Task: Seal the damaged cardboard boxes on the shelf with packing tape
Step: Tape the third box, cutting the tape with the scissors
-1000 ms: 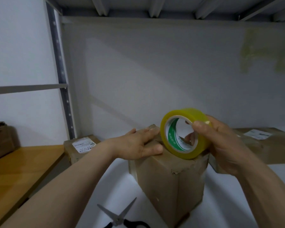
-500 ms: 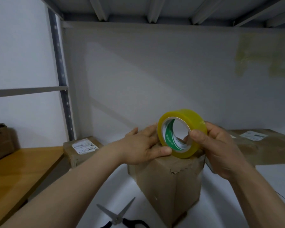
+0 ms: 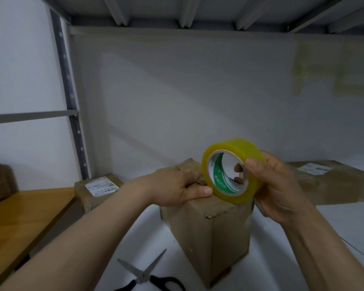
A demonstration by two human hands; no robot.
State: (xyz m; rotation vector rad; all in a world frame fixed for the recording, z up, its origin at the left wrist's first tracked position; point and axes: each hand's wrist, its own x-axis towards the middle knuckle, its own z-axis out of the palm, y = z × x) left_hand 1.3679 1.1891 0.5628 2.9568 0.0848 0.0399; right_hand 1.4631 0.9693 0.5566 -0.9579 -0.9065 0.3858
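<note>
One label (image 3: 102, 188) unreadable | right hand (image 3: 282, 190) grips tape roll (image 3: 231, 147) | left hand (image 3: 172, 185) presses box (image 3: 214, 234)

Scissors (image 3: 144, 276), black handles, blades apart, lie flat just below me. Wood bench top (image 3: 19, 217) on my left; perforated steel upright (image 3: 72, 106) behind it.

The light was dim, cool and even, reaching in from the open front of the shelf behind me. A faint diagonal shadow crossed the back wall (image 3: 198, 97), and the beams overhead sat in gloom. The roll of tape (image 3: 248, 150) was the brightest thing, glowing yellow, its upper rim slightly smeared. The wide lens bowed the shelf upright (image 3: 68, 97) near the left edge. Everything looked soft and grainy; the label (image 3: 102, 186) was too blurred to read.
</note>
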